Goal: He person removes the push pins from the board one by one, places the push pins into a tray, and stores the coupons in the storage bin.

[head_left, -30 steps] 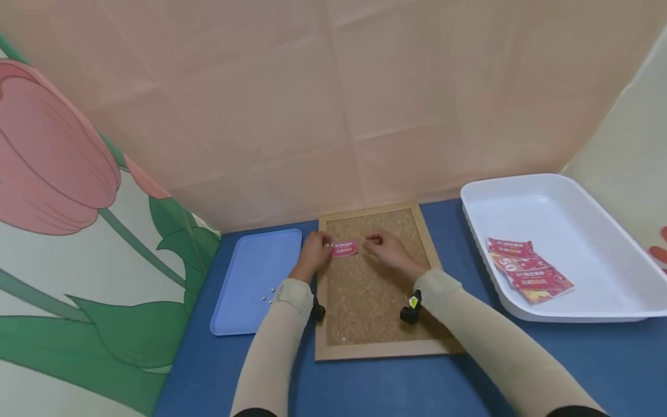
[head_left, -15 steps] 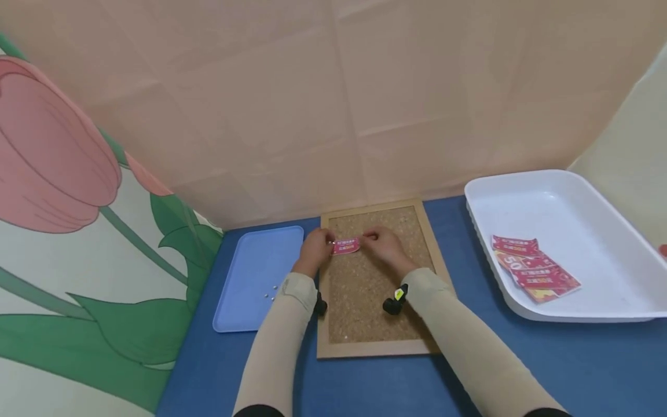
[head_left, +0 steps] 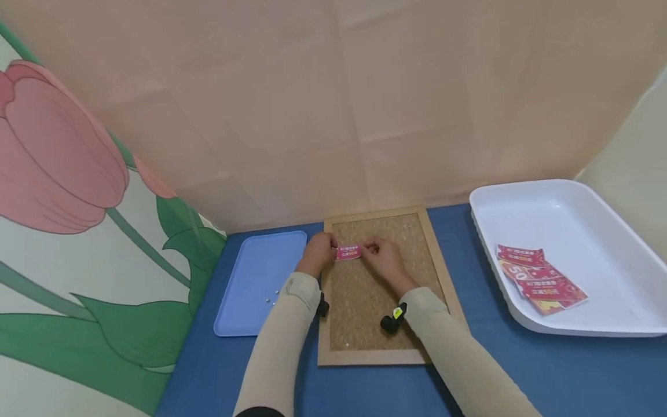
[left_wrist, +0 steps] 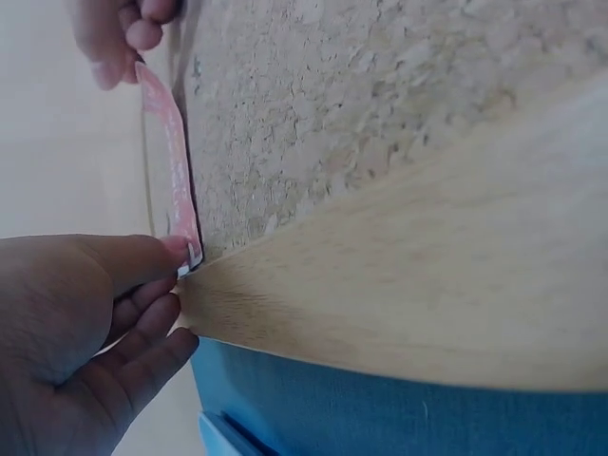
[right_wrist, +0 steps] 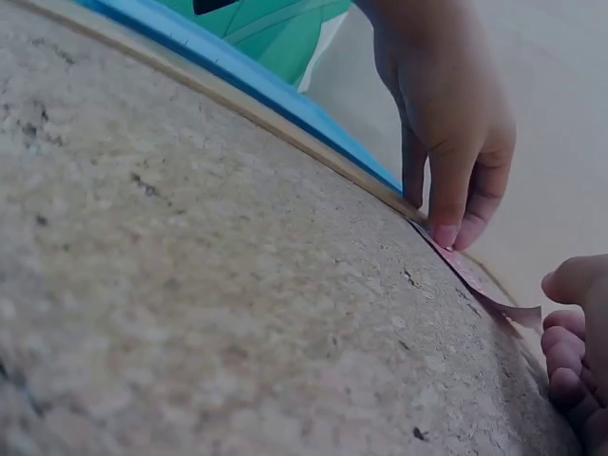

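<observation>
A small pink printed coupon [head_left: 348, 252] lies near the top left of a wood-framed cork board [head_left: 375, 301]. My left hand [head_left: 318, 255] pinches the coupon's left end between thumb and fingers, beside the frame. A small shiny bit, perhaps a pin [left_wrist: 193, 255], shows at the left thumb tip in the left wrist view. My right hand [head_left: 384, 260] is at the coupon's other end, its fingers curled. In the right wrist view that end of the coupon [right_wrist: 518, 312] lifts off the cork, close to the right thumb and index finger. Whether they grip it is unclear.
At left lies a blue tray [head_left: 250, 272] with several small pins [head_left: 268, 300]. A white bin [head_left: 589, 214] at right holds several pink coupons [head_left: 544, 281]. Both stand on a blue tabletop [head_left: 365, 394] against a beige-covered wall [head_left: 292, 116].
My right hand has moved left from the middle of the board to the coupon's right end. My left hand stays on its left end. The head view has shifted slightly.
</observation>
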{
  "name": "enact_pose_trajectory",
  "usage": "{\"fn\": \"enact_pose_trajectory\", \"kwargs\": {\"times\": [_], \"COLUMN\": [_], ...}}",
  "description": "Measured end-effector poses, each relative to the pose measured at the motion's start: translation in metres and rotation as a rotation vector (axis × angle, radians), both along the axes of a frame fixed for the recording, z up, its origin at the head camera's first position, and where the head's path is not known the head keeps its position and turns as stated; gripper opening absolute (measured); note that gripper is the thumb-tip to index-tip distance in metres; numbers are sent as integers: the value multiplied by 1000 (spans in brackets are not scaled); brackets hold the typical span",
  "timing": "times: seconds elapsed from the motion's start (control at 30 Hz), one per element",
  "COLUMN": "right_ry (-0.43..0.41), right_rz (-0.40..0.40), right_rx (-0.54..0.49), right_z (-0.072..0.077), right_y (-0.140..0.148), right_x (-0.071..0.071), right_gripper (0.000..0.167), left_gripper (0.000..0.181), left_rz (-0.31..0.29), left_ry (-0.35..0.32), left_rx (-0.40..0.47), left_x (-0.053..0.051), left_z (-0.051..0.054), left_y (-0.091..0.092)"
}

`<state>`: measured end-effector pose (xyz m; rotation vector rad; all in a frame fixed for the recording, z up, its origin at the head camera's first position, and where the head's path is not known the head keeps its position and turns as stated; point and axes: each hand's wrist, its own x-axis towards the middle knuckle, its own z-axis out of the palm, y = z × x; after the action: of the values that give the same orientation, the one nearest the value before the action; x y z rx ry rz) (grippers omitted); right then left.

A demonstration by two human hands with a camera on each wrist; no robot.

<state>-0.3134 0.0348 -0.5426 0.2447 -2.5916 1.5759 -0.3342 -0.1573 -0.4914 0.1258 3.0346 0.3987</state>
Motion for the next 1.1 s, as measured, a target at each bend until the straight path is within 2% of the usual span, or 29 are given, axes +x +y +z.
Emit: {"fn": "enact_pose_trajectory", "kwargs": {"times": [0.27, 0.6, 0.9, 1.1], "right_ry": [-27, -36, -42, -4], "right_rz": [20, 18, 28, 39], "right_rx": [47, 114, 112, 119], "right_z": [-1, 3, 8, 6], "right_y": [2, 7, 5, 2], "right_x": [3, 4, 6, 6], "right_gripper": [18, 21, 20, 19], "left_gripper": [4, 5, 4, 5], "left_rz": [12, 7, 26, 43], "left_ry": [-42, -52, -66, -90], "left_rx": [66, 87, 62, 77], "left_x": [0, -4, -1, 1], "left_z": [-1, -4, 2, 5], "left_y": [1, 1, 1, 0]}}
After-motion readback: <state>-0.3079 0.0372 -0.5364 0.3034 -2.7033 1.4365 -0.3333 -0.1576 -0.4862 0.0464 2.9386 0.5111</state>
